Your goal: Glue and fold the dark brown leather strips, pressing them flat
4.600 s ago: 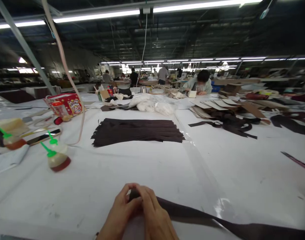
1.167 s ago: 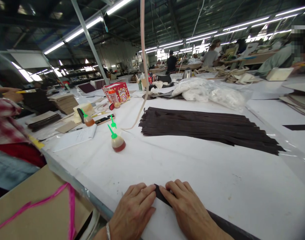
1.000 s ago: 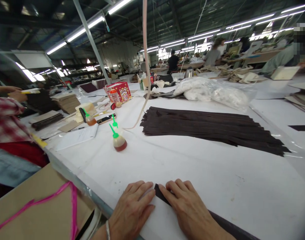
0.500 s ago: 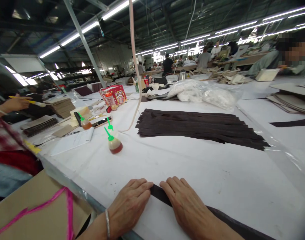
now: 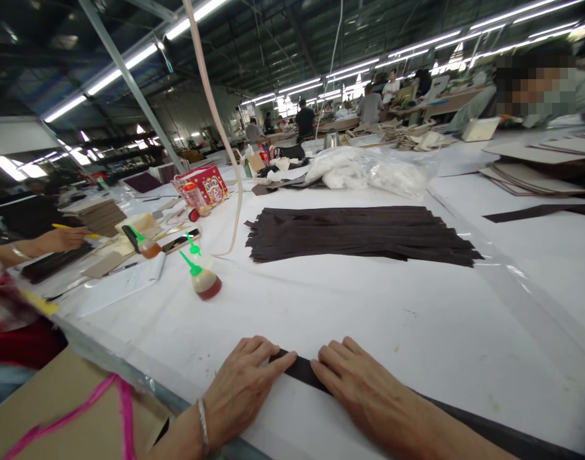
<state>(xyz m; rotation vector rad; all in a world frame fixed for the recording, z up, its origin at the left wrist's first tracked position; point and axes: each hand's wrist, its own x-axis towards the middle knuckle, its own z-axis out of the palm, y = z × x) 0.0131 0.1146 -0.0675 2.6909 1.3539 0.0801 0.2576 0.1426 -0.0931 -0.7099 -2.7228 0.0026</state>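
Note:
A narrow dark brown strip, with the look of leather, lies along the front of the white table. My left hand, with a silver bangle at its wrist, holds the strip's left end, thumb on top and fingers curled at the edge. Just to the right, my right hand has its bent fingers closed over the same strip. A short length shows between the two hands, and the rest runs under my right forearm to the lower right. Beyond them lies a stack of similar dark strips.
Glue bottles with green nozzles stand left of the stack. Behind are a red patterned box and a clear plastic bag. A co-worker's hand holds a yellow-handled brush at left. Grey boards are piled at right.
The view has swung slightly right, so the table items sit further left. My left thumb now lies further along the strip, and my right hand's fingers are more bent.

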